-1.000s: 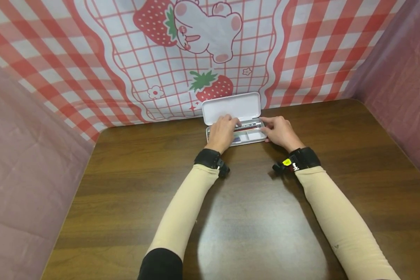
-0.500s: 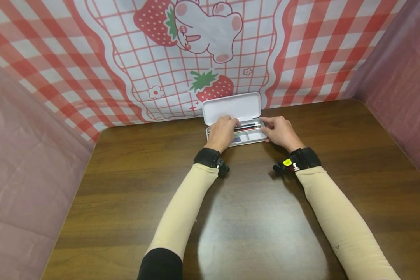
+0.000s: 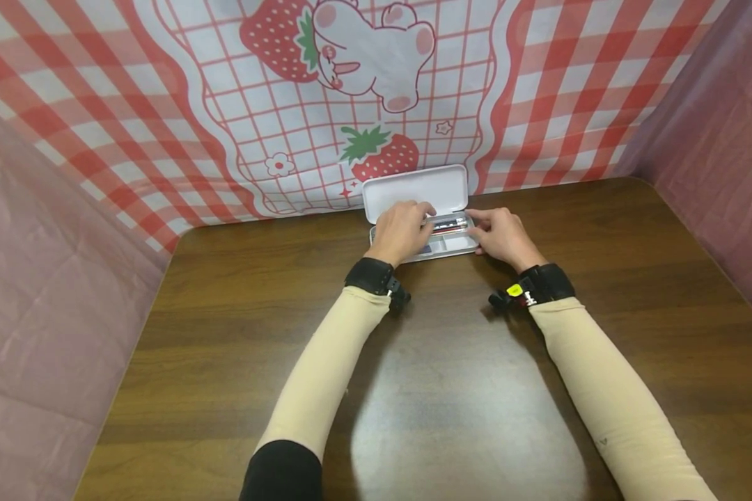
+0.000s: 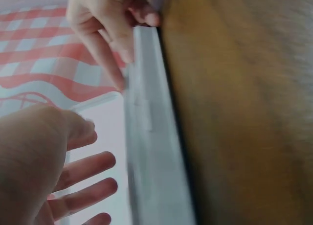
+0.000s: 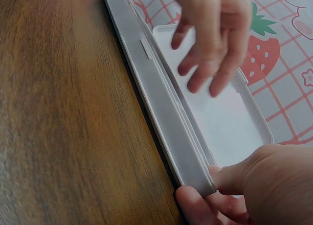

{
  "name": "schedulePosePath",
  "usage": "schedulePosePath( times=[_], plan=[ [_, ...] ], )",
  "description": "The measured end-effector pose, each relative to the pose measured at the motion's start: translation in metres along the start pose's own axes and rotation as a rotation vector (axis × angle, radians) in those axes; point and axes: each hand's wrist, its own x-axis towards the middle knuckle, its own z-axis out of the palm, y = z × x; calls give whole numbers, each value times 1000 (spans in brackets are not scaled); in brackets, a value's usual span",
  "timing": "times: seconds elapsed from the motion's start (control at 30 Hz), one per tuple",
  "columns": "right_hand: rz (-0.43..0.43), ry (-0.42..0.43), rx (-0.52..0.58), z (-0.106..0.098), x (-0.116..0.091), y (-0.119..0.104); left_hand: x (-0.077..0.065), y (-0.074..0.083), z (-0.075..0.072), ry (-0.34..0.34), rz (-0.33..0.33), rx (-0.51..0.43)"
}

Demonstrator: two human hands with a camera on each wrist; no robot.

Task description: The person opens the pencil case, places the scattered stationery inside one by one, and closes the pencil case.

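A white pencil case (image 3: pixel 456 243) lies at the table's back edge, its lid (image 3: pixel 415 191) tipped back against the cloth. Slim pencils or pens (image 3: pixel 449 225) lie in its rear section, partly hidden. My left hand (image 3: pixel 398 231) hovers over the left part of the case; in the right wrist view its fingers (image 5: pixel 198 80) are spread and hang loosely, with nothing seen between them. My right hand (image 3: pixel 504 236) holds the case by its right end. In the right wrist view its thumb (image 5: pixel 230 178) lies at the rim, with fingers below the corner.
The brown wooden table (image 3: pixel 263 334) stretches out in front of the case. A red-and-white checked cloth (image 3: pixel 539 104) with strawberries hangs behind it. Pinkish cloths (image 3: pixel 44 278) hang at both sides. Small cameras are strapped to both wrists.
My left hand has lifted slightly, and its fingers have spread out above the case. The right hand and the case have stayed where they were.
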Motion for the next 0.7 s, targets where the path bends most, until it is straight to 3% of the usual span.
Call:
schedulePosePath(
  times=[0.47, 0.7],
  plan=[
    [-3, 4, -6, 1, 0, 0, 4, 4, -22, -122, 61, -5],
    [5, 4, -1, 1, 0, 2, 3, 3, -31, -115, 79, -19]
  ],
)
